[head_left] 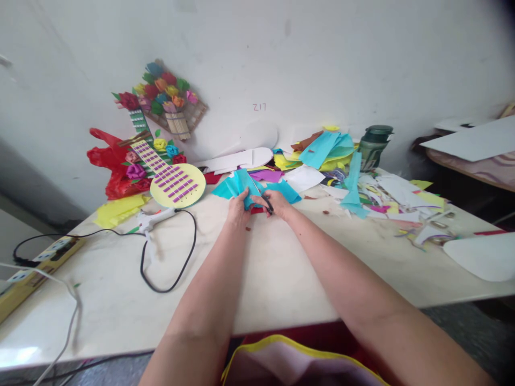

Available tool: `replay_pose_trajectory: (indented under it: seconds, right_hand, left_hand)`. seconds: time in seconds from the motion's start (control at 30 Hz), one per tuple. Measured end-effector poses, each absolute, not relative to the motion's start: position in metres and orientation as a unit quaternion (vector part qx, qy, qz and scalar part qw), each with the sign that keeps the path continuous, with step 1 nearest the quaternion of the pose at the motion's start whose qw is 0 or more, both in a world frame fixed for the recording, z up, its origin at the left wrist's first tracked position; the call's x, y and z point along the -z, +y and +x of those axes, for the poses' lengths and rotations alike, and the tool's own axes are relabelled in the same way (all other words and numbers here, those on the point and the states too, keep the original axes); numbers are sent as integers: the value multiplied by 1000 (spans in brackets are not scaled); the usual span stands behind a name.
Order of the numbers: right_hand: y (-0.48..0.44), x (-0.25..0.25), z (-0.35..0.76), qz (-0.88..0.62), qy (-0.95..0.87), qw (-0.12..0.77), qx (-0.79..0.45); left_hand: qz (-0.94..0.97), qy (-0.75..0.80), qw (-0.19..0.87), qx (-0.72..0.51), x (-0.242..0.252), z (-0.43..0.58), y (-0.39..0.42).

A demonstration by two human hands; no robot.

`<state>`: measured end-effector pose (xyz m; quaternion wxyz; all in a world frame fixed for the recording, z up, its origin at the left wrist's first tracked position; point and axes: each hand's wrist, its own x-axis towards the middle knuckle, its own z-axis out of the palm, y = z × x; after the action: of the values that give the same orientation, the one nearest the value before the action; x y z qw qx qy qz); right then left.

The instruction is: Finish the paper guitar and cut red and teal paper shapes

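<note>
Turquoise crepe paper [238, 183] spreads across the middle of the table, in front of both hands. My left hand [240, 206] is closed on the near edge of this paper, thumb on top. Just to its right, my right hand [274, 203] grips a pair of dark-handled scissors [270, 205], whose blades reach up and left against the paper. Another turquoise part of the paper shows behind the right hand. A small red piece [257, 210] lies between and under the hands.
Left are a yellow paper banjo shape [179, 185], a white glue gun [156, 219] with its black cord, and a power strip [44, 268]. A green bottle [375, 147] and paper scraps [396, 193] are right. White cut-outs [241, 160] lie behind the hands.
</note>
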<state>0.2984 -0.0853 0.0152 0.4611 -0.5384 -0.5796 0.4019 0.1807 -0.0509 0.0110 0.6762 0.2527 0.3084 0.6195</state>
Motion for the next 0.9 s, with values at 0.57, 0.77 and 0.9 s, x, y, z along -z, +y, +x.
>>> replay_pose_trajectory:
  seconds: [0.57, 0.77, 0.9]
  right_hand:
    - [-84, -18, 291, -563, -544, 476, -400]
    - [-90, -21, 291, -540, -547, 472, -432]
    - [-93, -20, 294, -519, -546, 481, -449]
  left_hand:
    - [251, 288, 702, -601, -12, 179, -49]
    - [254, 309, 691, -602, -9, 177, -47]
    - [257, 312, 689, -602, -10, 177, -47]
